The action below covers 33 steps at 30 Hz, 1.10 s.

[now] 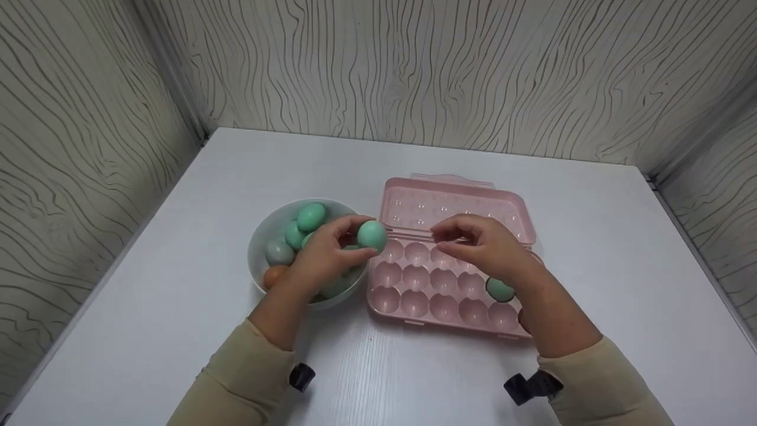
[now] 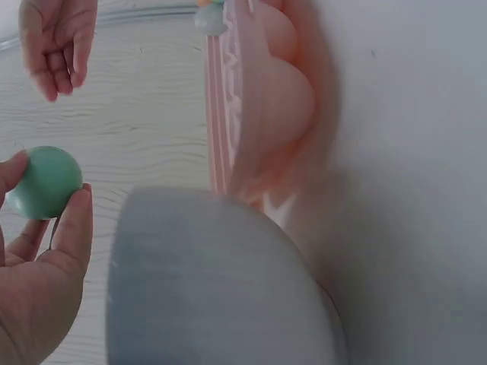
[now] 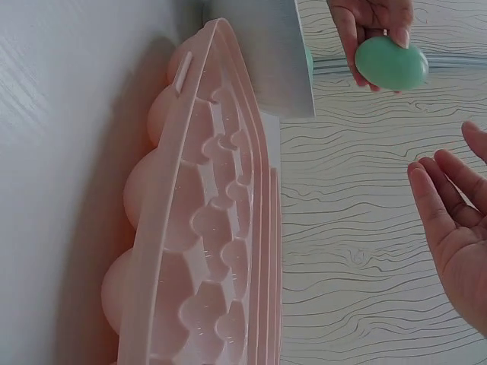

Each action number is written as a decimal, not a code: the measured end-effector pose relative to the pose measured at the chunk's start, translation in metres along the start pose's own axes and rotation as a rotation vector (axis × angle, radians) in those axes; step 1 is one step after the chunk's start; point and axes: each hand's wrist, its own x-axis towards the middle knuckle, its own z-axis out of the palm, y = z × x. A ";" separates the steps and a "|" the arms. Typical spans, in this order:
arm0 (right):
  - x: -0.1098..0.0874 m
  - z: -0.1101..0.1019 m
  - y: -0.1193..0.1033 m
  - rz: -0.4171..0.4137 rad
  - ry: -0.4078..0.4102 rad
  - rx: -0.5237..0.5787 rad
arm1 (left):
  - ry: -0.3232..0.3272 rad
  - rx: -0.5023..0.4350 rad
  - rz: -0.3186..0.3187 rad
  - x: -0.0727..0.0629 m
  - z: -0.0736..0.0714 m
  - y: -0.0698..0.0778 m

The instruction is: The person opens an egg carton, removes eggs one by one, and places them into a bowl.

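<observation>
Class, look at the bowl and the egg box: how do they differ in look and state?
The bowl is pale and round; the box is pink and oblong. The bowl heaps its eggs together; the box has separate cups, many empty. The bowl shows no lid; the box has one, open. Both hold eggs.

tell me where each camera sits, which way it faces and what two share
Head: worn there, facing forward and down at table, bowl and egg box; left hand, right hand and sleeves show.
Left wrist: on that wrist, facing past bowl and egg box to the patterned wall; left hand pinching a green egg, right hand beyond.
Right wrist: on that wrist, facing across the egg box to the wall; right hand at right edge, left hand at top.
Shared by the wrist views: green egg, egg box, both hands.
</observation>
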 end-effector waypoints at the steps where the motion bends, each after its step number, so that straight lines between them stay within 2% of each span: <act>1: 0.000 0.000 0.001 0.001 0.000 0.005 | 0.011 0.002 -0.016 -0.001 -0.002 -0.003; 9: -0.001 -0.003 0.006 -0.001 -0.007 0.037 | 0.062 0.005 -0.089 -0.006 -0.010 -0.028; 14: -0.002 -0.005 0.008 0.005 0.000 0.042 | 0.052 0.021 -0.130 -0.011 -0.013 -0.036; 20: -0.002 -0.006 0.009 0.001 0.014 0.050 | 0.030 0.050 -0.130 -0.010 -0.013 -0.041; 33: -0.002 -0.006 0.008 -0.003 0.005 0.039 | 0.014 0.076 -0.227 -0.009 -0.012 -0.039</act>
